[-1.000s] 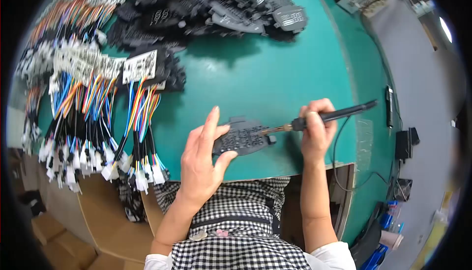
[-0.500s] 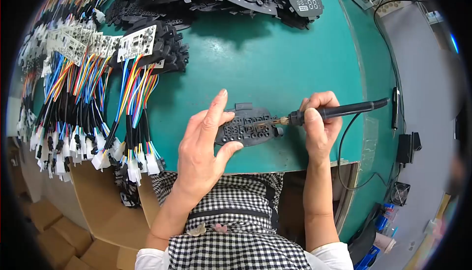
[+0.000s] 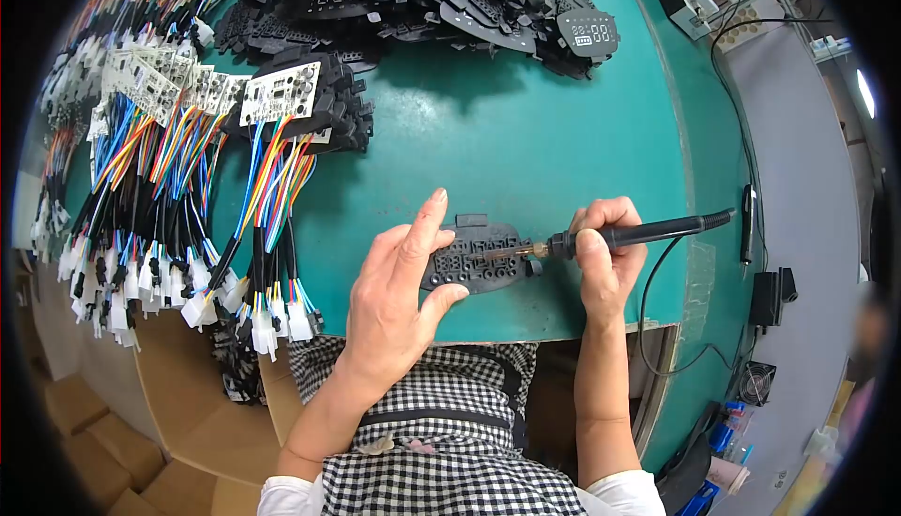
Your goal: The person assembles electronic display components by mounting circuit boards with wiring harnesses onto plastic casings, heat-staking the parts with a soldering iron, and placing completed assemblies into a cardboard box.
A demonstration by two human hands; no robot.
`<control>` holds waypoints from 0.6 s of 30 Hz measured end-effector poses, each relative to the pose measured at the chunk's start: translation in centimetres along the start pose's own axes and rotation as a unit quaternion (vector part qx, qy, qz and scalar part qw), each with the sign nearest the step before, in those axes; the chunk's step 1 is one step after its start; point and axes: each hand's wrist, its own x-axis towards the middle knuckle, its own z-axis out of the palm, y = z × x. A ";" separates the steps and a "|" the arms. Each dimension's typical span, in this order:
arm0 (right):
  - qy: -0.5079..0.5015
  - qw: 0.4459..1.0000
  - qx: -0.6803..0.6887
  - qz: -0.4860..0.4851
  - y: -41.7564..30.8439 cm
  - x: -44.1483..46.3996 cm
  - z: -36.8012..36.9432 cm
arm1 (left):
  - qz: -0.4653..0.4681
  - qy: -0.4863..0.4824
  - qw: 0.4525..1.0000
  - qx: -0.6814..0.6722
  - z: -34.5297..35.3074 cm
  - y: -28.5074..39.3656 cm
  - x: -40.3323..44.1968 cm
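A black plastic display housing (image 3: pixel 488 281) lies on the green bench with its cells and round posts facing up. My left hand (image 3: pixel 399 277) grips its left end, thumb at the lower edge, a finger at the upper edge, index finger stretched out above. In my right hand (image 3: pixel 605 258) is a soldering iron (image 3: pixel 657 231), held like a pen from the right. The iron's thin metal tip reaches over the middle cells of the housing; whether it touches them I cannot tell.
Black housings (image 3: pixel 413 9) are heaped at the back. White circuit boards (image 3: pixel 282 93) with coloured wires (image 3: pixel 272 178) and white connectors (image 3: pixel 266 328) hang over the bench's left side. The iron's cable (image 3: pixel 648 347) loops at right, near a small fan (image 3: pixel 756 383). Cardboard boxes (image 3: pixel 202 422) stand below left.
The whole view has shifted slightly, so the bench things appear a little lower. Both hands keep their grips, and the iron's tip stays over the housing's cells.
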 end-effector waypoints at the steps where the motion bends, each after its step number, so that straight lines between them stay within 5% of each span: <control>1: 0.000 1.000 -0.001 -0.001 0.0 0.0 0.0 | -0.009 -0.007 1.000 0.001 0.0 0.0 0.0; 18: -0.008 1.000 0.004 0.013 -0.2 0.2 -0.1 | -0.013 -0.012 1.000 0.006 -0.1 0.0 -0.1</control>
